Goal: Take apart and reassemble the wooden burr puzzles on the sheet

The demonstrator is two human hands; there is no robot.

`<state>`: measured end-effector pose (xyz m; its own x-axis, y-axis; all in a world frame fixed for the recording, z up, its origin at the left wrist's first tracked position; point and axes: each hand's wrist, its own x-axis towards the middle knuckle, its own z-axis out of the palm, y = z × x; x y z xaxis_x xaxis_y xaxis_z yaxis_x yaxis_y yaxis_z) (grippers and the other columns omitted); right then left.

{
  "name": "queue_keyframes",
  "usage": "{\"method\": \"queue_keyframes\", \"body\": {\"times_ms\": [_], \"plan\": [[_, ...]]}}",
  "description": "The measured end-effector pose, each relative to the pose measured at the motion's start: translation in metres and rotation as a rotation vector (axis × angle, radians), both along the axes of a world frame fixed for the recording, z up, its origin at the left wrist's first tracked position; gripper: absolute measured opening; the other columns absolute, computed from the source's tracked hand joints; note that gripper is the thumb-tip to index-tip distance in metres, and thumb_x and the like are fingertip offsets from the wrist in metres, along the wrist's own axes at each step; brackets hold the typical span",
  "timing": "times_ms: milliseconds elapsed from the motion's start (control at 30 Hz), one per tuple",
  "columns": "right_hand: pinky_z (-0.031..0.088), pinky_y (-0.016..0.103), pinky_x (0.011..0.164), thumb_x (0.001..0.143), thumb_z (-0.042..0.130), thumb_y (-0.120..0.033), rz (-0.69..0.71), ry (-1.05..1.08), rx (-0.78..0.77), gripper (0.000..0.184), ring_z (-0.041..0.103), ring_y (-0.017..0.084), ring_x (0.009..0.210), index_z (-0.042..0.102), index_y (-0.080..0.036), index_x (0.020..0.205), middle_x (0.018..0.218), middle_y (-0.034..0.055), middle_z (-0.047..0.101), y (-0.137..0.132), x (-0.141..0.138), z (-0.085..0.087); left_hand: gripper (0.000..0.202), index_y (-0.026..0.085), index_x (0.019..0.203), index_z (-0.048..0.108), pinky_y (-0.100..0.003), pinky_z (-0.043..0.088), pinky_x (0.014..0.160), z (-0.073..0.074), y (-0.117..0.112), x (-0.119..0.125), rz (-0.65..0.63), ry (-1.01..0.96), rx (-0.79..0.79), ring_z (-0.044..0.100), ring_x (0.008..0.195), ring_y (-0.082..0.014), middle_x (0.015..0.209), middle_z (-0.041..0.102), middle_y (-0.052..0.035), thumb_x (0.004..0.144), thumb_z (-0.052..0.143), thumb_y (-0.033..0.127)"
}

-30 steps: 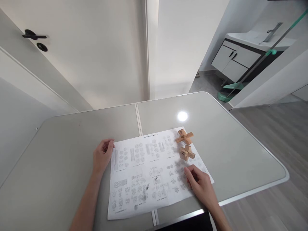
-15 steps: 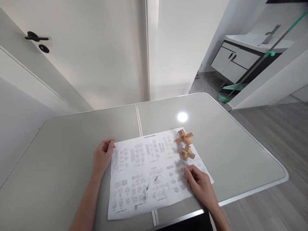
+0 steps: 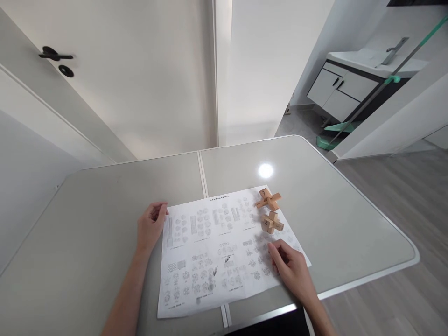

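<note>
A white printed sheet (image 3: 224, 240) lies on the table, covered with several small grey drawings and lines of text. My left hand (image 3: 152, 221) rests at its upper left corner, fingers loosely curled, fingertips touching the paper's edge. On the sheet's right side, my right hand (image 3: 287, 262) lies with its fingers curled in and nothing visible in them. Just beyond it sits a pale wooden interlocking puzzle (image 3: 271, 223) with a number on one face. Behind that is a second, more orange wooden interlocking puzzle (image 3: 269, 199), also numbered, near the sheet's upper right corner.
The grey table (image 3: 350, 219) has a metal rim and a seam down its middle. Behind it stands a white door (image 3: 157, 70) with a black handle (image 3: 56, 55). At the right are a sink cabinet (image 3: 343, 86) and a green dustpan (image 3: 325, 143).
The view has shifted very slightly. Both hands, the sheet and the two wooden puzzles stay where they were.
</note>
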<state>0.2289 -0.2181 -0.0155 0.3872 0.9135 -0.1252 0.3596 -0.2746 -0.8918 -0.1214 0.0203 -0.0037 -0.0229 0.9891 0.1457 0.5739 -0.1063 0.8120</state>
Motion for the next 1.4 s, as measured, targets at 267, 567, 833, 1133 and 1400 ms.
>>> {"method": "queue_keyframes", "body": {"times_ms": [267,567,833,1133,1400], "plan": [[0.039,0.028,0.055,0.103,0.052,-0.063,0.003,0.007,0.001,0.049,0.048,0.016,0.052,0.056,-0.023,0.075,0.058,-0.0028,0.051,-0.001,0.0,-0.005,0.037,0.021,0.102,0.071,-0.027,0.047,0.062,0.0,0.001,0.001,0.004,0.006,0.004,0.055,0.059,-0.0146,0.072,0.065,0.0011,0.092,0.06,0.054],[0.041,0.029,0.055,0.102,0.052,-0.066,0.0,0.018,0.003,0.051,0.049,0.018,0.054,0.056,-0.024,0.074,0.059,-0.0022,0.052,-0.001,0.0,-0.002,0.036,0.022,0.103,0.072,-0.026,0.046,0.06,-0.002,0.0,0.001,0.008,0.014,0.008,0.056,0.059,-0.0143,0.073,0.066,0.0009,0.092,0.06,0.054],[0.039,0.028,0.056,0.102,0.052,-0.065,-0.006,0.023,-0.008,0.049,0.048,0.017,0.054,0.056,-0.023,0.075,0.059,-0.0029,0.051,-0.002,-0.001,-0.002,0.036,0.022,0.102,0.072,-0.026,0.048,0.064,-0.002,0.0,0.0,0.003,0.032,0.01,0.058,0.061,-0.0147,0.074,0.067,0.0008,0.093,0.06,0.055],[0.042,0.029,0.054,0.101,0.055,-0.065,-0.051,0.119,0.044,0.049,0.049,0.017,0.052,0.055,-0.024,0.073,0.056,-0.0026,0.051,-0.001,0.011,0.01,0.036,0.022,0.102,0.072,-0.026,0.048,0.063,-0.002,-0.002,0.0,0.0,0.031,0.011,0.058,0.062,-0.0146,0.074,0.068,0.0004,0.093,0.059,0.054],[0.038,0.027,0.052,0.099,0.056,-0.065,-0.195,-0.072,0.048,0.048,0.048,0.016,0.051,0.058,-0.023,0.075,0.056,-0.0027,0.054,0.04,0.045,0.041,0.034,0.022,0.102,0.073,-0.026,0.046,0.061,-0.003,-0.002,-0.001,-0.01,0.016,0.003,0.057,0.061,-0.0146,0.074,0.067,0.0004,0.094,0.06,0.053]]}}
